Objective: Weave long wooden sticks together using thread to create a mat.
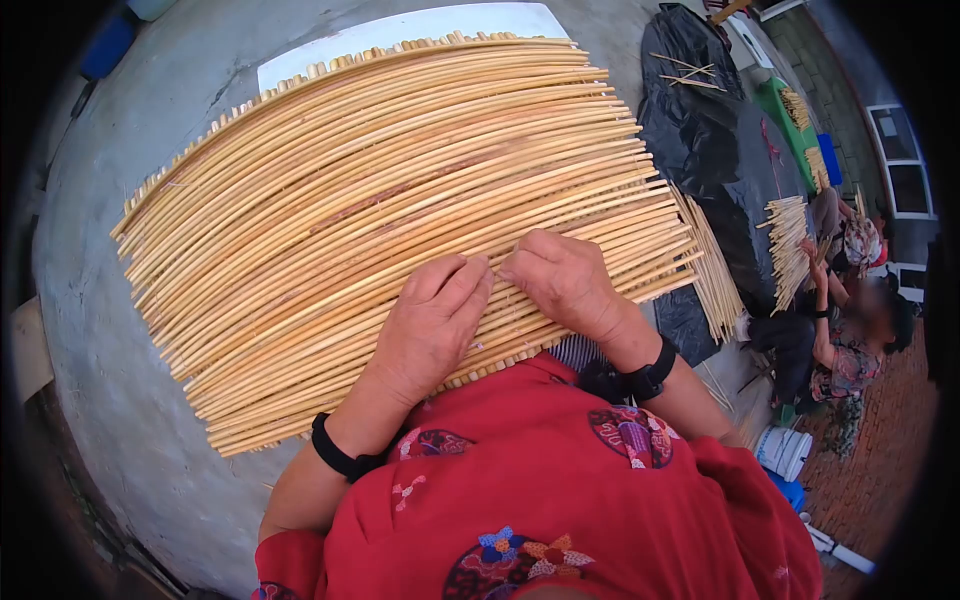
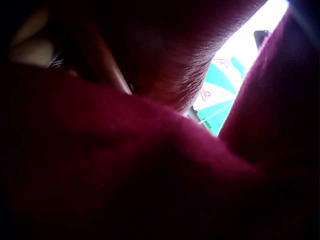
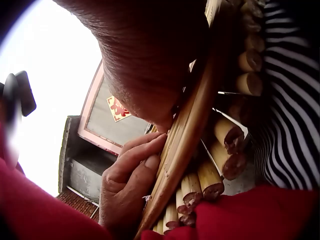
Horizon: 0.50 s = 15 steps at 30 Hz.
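Note:
A wide mat of straw-coloured sticks point(image 1: 400, 190), laid side by side over a layer of crossing sticks, spreads before me. My left hand point(image 1: 437, 315) and right hand point(image 1: 562, 280) meet over its near part, fingers bent and tips nearly together. Between them they pinch a thin thread, mostly hidden by the fingers. In the right wrist view, the left hand point(image 3: 132, 175) has thumb and forefinger pressed together right at a stick, with a white tuft of thread point(image 3: 146, 198) beside it. Red cloth fills much of the left wrist view.
A white board point(image 1: 420, 25) lies beneath the mat's far edge. At the right are black plastic sheeting point(image 1: 700, 140), loose stick bundles point(image 1: 712, 265) and a green crate point(image 1: 785, 130). Another person point(image 1: 850, 350) sits farther right near a white bucket point(image 1: 783, 453). Cut stick ends point(image 3: 227, 155) jut out near my clothes.

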Each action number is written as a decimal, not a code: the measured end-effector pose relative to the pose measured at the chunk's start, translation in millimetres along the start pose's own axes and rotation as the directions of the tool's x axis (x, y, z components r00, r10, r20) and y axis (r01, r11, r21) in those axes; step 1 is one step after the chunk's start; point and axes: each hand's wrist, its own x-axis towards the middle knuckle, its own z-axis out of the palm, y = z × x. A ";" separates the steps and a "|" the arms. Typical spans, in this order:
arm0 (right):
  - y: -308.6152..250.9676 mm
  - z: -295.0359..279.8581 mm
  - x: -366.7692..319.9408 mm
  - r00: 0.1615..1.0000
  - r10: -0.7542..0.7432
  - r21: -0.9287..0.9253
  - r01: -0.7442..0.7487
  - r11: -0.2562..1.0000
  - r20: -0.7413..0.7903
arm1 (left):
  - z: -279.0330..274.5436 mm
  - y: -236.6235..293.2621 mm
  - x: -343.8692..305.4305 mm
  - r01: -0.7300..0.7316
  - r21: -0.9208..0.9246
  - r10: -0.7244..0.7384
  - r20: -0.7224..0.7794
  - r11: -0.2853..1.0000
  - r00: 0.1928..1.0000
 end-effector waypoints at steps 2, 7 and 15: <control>-0.7 -2.7 3.7 0.999 -0.051 -0.033 0.052 0.998 0.018 | 0.4 0.0 -0.3 -0.005 0.006 0.005 0.004 1.000 1.000; -27.0 -62.4 35.5 0.965 -0.022 -0.003 0.022 1.000 -0.263 | 0.3 -2.5 0.8 0.030 -0.029 -0.030 0.007 0.999 1.000; -15.4 -115.4 68.4 0.945 0.257 0.979 -0.191 -0.065 0.201 | -6.8 0.5 4.2 0.103 -0.208 -0.104 0.007 0.973 0.995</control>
